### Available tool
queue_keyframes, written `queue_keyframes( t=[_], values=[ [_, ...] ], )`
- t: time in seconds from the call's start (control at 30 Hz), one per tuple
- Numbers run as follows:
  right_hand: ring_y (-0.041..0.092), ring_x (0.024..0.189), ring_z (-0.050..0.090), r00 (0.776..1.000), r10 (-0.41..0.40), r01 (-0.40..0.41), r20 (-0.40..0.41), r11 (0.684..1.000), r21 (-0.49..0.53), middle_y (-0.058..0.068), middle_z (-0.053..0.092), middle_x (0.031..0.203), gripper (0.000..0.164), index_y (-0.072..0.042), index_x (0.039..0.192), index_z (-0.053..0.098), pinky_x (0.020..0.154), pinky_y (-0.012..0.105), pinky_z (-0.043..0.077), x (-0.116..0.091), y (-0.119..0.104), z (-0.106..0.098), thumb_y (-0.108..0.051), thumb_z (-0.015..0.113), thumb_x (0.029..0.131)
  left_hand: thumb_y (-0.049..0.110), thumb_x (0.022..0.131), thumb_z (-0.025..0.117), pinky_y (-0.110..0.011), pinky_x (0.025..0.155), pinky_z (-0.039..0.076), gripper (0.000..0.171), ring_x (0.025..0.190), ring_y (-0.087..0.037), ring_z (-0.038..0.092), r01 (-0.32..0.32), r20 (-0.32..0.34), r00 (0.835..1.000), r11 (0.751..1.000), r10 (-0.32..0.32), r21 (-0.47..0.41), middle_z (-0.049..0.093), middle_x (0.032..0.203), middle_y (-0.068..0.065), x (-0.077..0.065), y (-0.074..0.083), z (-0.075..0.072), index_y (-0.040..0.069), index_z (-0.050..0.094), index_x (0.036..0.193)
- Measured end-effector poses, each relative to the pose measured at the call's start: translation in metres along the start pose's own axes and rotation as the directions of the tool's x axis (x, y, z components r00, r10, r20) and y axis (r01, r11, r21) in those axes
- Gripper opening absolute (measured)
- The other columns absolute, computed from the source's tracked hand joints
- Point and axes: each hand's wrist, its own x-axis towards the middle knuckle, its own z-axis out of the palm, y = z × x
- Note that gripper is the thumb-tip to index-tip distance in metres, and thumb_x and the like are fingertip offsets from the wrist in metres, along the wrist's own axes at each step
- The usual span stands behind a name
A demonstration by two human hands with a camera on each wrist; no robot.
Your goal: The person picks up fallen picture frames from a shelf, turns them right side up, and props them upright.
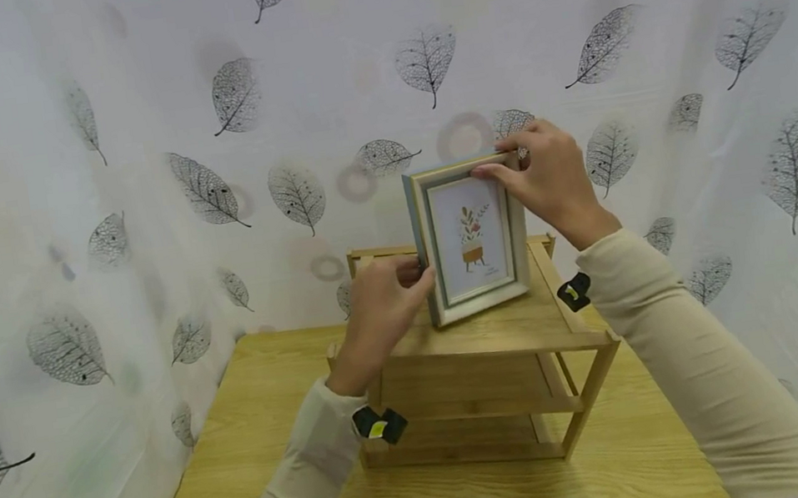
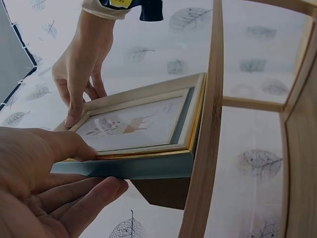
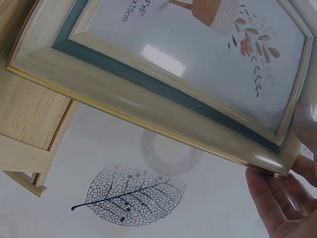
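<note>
A cream and blue-grey picture frame (image 1: 431, 245) with a potted-plant print stands upright on the top shelf of a small wooden rack (image 1: 486, 338). My left hand (image 1: 387, 305) holds its left side, thumb on the front edge and fingers along the blue side (image 2: 133, 167). At the upper right corner my right hand (image 1: 552, 178) pinches the frame, thumb in front and fingers behind; a ring shows on one finger. In the left wrist view, a brown stand flap (image 2: 166, 192) juts from the frame's back.
The three-tier rack stands on a yellow wood-grain table (image 1: 272, 434). Behind and at both sides hangs a white curtain (image 1: 143, 89) printed with dark leaves. Black wrist bands (image 1: 380, 425) sit on both sleeves.
</note>
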Motion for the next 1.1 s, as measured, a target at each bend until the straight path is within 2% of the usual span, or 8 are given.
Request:
queue_keyframes(
  t=[0.27,0.37,0.63,0.77,1.1],
  values=[
    [0.034,0.078,0.058,0.999,0.000,0.000,-0.034,1.000,0.004,0.022,0.063,0.090,0.039,0.006,0.106,0.076,0.067,0.039,0.043,-0.005,0.002,-0.006,-0.025,0.084,0.085,0.019,0.096,0.071,-0.033,0.079,0.060,0.026,0.091,-0.020,0.075,0.014,0.003,1.000,1.000,-0.014,0.008,0.076,0.102,-0.013,0.003,0.001,0.000,-0.001,0.075,0.111],
    [0.034,0.076,0.059,0.999,0.002,-0.002,-0.047,1.000,0.002,0.022,0.061,0.088,0.037,0.006,0.106,0.076,0.066,0.037,0.043,-0.008,0.002,-0.008,-0.024,0.084,0.085,0.017,0.097,0.070,-0.033,0.081,0.060,0.024,0.093,-0.021,0.075,-0.001,0.006,1.000,1.000,0.001,0.012,0.076,0.103,-0.012,0.005,0.000,0.000,0.000,0.075,0.112],
    [0.036,0.075,0.055,0.997,0.034,-0.036,-0.070,0.999,-0.038,0.023,0.062,0.087,0.038,0.006,0.104,0.077,0.067,0.044,0.040,-0.012,-0.002,-0.012,-0.026,0.084,0.085,0.012,0.098,0.069,-0.033,0.080,0.060,0.018,0.091,-0.021,0.075,-0.050,-0.011,0.999,0.998,0.050,0.038,0.076,0.102,-0.012,0.008,-0.003,0.001,0.000,0.076,0.109],
    [0.036,0.075,0.053,0.995,0.055,-0.059,-0.081,0.997,-0.053,0.023,0.062,0.087,0.039,0.006,0.103,0.077,0.067,0.044,0.038,-0.014,-0.004,-0.013,-0.027,0.085,0.084,0.011,0.098,0.068,-0.035,0.081,0.060,0.015,0.090,-0.021,0.075,-0.052,-0.016,0.998,0.997,0.053,0.051,0.077,0.101,-0.012,0.010,-0.004,0.002,0.001,0.076,0.106],
    [0.038,0.077,0.054,0.992,0.082,-0.089,-0.092,0.993,-0.081,0.023,0.063,0.090,0.041,0.005,0.106,0.077,0.071,0.054,0.043,-0.017,-0.006,-0.013,-0.029,0.085,0.084,0.010,0.099,0.067,-0.035,0.082,0.059,0.017,0.092,-0.021,0.074,-0.032,-0.009,0.999,0.997,0.033,0.065,0.076,0.104,-0.013,0.012,-0.004,0.003,0.000,0.075,0.110]
  ],
)
